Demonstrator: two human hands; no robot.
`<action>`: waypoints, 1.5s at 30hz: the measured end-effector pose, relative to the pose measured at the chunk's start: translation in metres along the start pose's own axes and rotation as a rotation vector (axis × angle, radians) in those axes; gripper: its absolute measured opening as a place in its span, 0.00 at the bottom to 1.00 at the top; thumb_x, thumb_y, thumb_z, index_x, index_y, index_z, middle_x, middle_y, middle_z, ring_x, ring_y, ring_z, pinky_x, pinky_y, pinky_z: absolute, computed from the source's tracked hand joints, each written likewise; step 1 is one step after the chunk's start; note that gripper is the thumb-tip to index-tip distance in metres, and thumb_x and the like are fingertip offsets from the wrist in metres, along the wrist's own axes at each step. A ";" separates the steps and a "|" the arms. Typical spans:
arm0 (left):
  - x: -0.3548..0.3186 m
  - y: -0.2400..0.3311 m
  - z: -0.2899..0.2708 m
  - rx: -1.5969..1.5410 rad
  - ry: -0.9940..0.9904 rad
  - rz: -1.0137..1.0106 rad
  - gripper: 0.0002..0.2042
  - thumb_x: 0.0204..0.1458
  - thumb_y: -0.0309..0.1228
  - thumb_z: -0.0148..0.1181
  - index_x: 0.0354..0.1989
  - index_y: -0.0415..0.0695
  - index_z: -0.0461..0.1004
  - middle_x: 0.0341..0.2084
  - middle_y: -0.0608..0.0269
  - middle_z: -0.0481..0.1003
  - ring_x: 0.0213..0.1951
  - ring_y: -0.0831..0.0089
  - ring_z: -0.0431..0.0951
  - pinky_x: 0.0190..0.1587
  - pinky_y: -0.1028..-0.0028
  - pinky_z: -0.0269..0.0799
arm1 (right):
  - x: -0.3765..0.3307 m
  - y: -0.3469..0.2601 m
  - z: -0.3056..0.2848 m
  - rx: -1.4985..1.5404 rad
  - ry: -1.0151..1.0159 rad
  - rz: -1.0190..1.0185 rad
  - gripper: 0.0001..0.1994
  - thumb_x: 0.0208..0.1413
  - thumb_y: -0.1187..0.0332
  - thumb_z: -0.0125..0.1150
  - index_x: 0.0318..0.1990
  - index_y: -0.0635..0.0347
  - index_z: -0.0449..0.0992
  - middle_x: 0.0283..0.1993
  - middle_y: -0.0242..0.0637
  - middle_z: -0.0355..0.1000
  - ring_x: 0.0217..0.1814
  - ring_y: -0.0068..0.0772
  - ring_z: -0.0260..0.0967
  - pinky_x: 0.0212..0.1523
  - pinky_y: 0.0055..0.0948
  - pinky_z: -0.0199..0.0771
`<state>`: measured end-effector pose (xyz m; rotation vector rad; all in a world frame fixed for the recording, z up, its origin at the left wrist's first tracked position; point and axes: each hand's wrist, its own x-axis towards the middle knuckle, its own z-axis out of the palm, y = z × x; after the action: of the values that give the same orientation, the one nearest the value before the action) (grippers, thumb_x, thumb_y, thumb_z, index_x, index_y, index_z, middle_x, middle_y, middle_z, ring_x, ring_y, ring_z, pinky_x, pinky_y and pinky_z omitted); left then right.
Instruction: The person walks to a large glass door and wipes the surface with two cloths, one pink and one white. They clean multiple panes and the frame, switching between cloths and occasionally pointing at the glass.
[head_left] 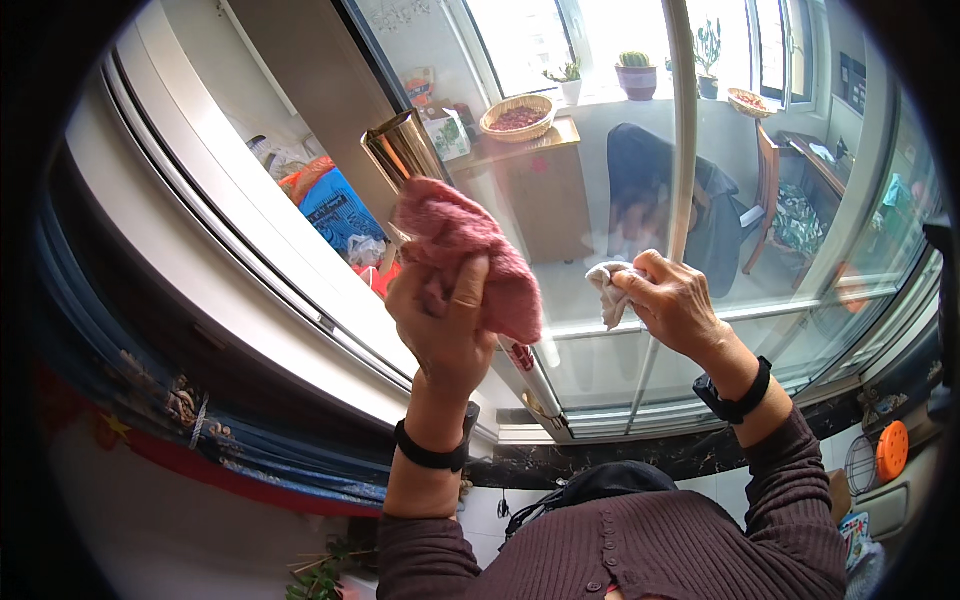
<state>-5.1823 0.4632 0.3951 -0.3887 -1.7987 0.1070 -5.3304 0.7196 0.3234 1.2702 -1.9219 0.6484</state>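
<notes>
My left hand (445,310) is closed around a fluffy pink cloth (470,245), which is bunched up over my fingers. Just beyond the cloth is a shiny gold door handle (400,145) on the frame; whether the cloth touches it I cannot tell. My right hand (672,298) pinches a crumpled whitish cloth (608,293) in front of the glass door (560,290). Contact between that cloth and the pane is not clear. Both wrists wear black bands.
Beyond the glass stand a cabinet (540,195) bearing a basket of red items (518,118), potted cacti (636,78) and a wooden chair (765,190). A blue bag (345,215) lies through the opening at left. Blue curtains (200,420) hang at the near left.
</notes>
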 end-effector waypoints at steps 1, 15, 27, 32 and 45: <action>0.004 0.002 -0.002 0.019 -0.002 -0.046 0.24 0.57 0.40 0.67 0.63 0.51 0.74 0.52 0.51 0.62 0.55 0.53 0.68 0.57 0.60 0.68 | 0.000 0.001 0.000 -0.001 0.003 -0.003 0.14 0.48 0.74 0.73 0.42 0.49 0.79 0.37 0.33 0.69 0.33 0.36 0.75 0.29 0.36 0.75; 0.056 -0.004 0.021 0.361 -0.211 0.157 0.10 0.47 0.33 0.66 0.38 0.48 0.77 0.47 0.60 0.78 0.62 0.58 0.73 0.75 0.35 0.36 | -0.002 0.001 0.003 0.020 0.004 0.028 0.15 0.46 0.75 0.73 0.43 0.49 0.79 0.37 0.32 0.71 0.32 0.37 0.76 0.30 0.35 0.77; 0.045 -0.015 0.013 -0.180 0.163 -0.182 0.12 0.62 0.38 0.65 0.43 0.41 0.75 0.40 0.60 0.79 0.37 0.71 0.79 0.48 0.64 0.75 | -0.001 0.001 0.007 0.012 -0.015 0.021 0.16 0.45 0.75 0.74 0.41 0.49 0.79 0.35 0.32 0.69 0.31 0.36 0.75 0.29 0.34 0.77; 0.028 -0.013 0.036 -0.427 0.354 -0.406 0.21 0.67 0.40 0.60 0.56 0.32 0.70 0.44 0.55 0.78 0.43 0.68 0.80 0.54 0.64 0.75 | -0.003 0.000 0.012 0.016 0.010 0.034 0.17 0.44 0.76 0.75 0.42 0.50 0.79 0.36 0.32 0.69 0.32 0.36 0.75 0.29 0.34 0.77; -0.009 -0.032 0.000 -0.339 0.312 -0.574 0.16 0.69 0.35 0.50 0.58 0.36 0.70 0.50 0.52 0.77 0.46 0.69 0.79 0.49 0.69 0.77 | 0.115 -0.052 0.000 0.903 0.081 0.303 0.15 0.61 0.72 0.68 0.54 0.61 0.77 0.37 0.33 0.75 0.36 0.20 0.74 0.34 0.24 0.75</action>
<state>-5.1869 0.4305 0.3952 -0.1037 -1.5522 -0.6335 -5.3109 0.6359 0.4160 1.4127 -1.8064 1.8345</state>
